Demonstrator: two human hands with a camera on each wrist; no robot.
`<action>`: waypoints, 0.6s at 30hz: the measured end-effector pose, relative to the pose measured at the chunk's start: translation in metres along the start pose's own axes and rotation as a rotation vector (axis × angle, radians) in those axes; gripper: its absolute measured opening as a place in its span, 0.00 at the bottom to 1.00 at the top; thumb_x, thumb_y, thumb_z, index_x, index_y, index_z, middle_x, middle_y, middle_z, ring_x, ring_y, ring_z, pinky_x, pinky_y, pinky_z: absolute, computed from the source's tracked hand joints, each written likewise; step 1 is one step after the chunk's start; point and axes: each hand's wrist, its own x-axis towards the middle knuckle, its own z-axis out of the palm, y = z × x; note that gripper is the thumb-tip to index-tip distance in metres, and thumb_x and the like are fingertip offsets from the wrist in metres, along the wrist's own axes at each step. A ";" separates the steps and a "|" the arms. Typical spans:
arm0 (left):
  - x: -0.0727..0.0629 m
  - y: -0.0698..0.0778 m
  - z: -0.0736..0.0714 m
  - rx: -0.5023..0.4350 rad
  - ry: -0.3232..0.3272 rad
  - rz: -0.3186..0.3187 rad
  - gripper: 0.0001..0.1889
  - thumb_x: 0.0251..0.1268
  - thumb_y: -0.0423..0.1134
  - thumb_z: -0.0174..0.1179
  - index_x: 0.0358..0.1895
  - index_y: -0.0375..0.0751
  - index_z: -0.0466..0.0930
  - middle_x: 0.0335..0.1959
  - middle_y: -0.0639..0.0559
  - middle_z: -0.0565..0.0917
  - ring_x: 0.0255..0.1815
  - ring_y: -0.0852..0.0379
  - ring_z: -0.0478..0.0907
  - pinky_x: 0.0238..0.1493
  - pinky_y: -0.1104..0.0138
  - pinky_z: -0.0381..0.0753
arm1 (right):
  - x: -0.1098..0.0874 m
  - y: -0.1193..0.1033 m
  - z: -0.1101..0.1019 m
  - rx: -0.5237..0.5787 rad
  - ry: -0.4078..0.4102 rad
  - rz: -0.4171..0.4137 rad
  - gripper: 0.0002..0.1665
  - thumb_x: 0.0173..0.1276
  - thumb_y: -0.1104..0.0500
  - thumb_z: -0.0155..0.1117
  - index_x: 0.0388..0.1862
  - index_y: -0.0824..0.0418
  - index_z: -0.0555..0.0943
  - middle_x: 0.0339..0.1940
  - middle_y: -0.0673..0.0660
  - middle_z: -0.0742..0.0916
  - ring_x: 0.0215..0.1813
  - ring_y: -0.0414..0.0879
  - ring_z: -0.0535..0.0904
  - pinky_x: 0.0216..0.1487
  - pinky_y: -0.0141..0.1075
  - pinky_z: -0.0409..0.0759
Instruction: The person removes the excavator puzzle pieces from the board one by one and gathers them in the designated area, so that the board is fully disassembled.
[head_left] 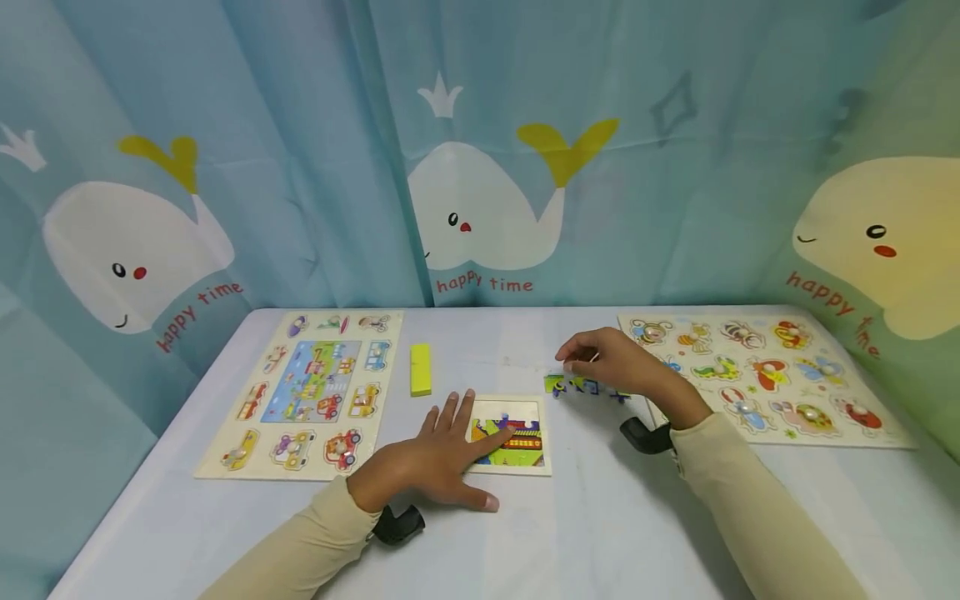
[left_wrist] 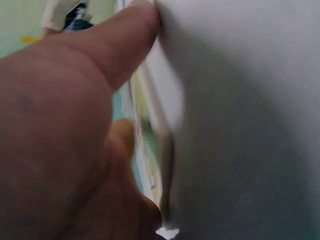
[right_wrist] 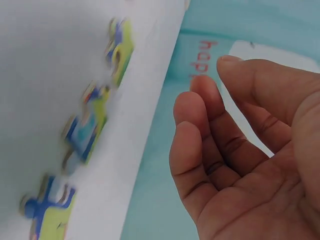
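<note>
My left hand (head_left: 441, 457) lies spread over the left part of a small framed jigsaw puzzle (head_left: 531, 446), its fingers straight. Brightly coloured pieces fill the lower part of the frame, while its upper part shows bare board. In the left wrist view the thumb (left_wrist: 125, 42) reaches past the board's edge (left_wrist: 160, 125). My right hand (head_left: 618, 360) hovers just beyond the loose jigsaw pieces (head_left: 557, 384), fingers loosely bent with nothing between them. The right wrist view shows those blue and green pieces (right_wrist: 90, 127) in a row on the table, beside the hand (right_wrist: 245, 145).
A yellow block (head_left: 421, 370) lies behind the small puzzle. To the left is a large vehicle peg puzzle (head_left: 255, 446); an insect peg puzzle (head_left: 750, 375) lies to the right, partly behind the right arm. A blue whale-print curtain (head_left: 330, 167) hangs behind the white table (head_left: 540, 542).
</note>
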 end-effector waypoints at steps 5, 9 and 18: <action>0.001 0.001 0.001 0.021 -0.020 -0.013 0.45 0.55 0.71 0.59 0.76 0.70 0.52 0.78 0.41 0.28 0.76 0.41 0.24 0.71 0.45 0.32 | 0.002 -0.016 0.006 0.032 -0.027 -0.029 0.08 0.68 0.68 0.62 0.44 0.68 0.83 0.36 0.57 0.87 0.36 0.45 0.79 0.35 0.38 0.77; 0.002 0.001 0.001 0.020 -0.014 0.002 0.45 0.56 0.71 0.59 0.76 0.69 0.52 0.78 0.41 0.28 0.76 0.40 0.24 0.71 0.45 0.32 | 0.005 -0.024 0.014 0.078 -0.060 -0.028 0.08 0.69 0.68 0.61 0.45 0.69 0.83 0.38 0.60 0.86 0.35 0.45 0.79 0.33 0.37 0.77; 0.001 -0.001 0.003 0.008 -0.019 -0.017 0.45 0.55 0.72 0.58 0.76 0.70 0.52 0.78 0.42 0.27 0.76 0.41 0.22 0.71 0.45 0.30 | 0.021 -0.041 0.043 0.159 -0.183 -0.074 0.08 0.69 0.67 0.61 0.44 0.69 0.83 0.39 0.55 0.87 0.39 0.43 0.80 0.44 0.37 0.78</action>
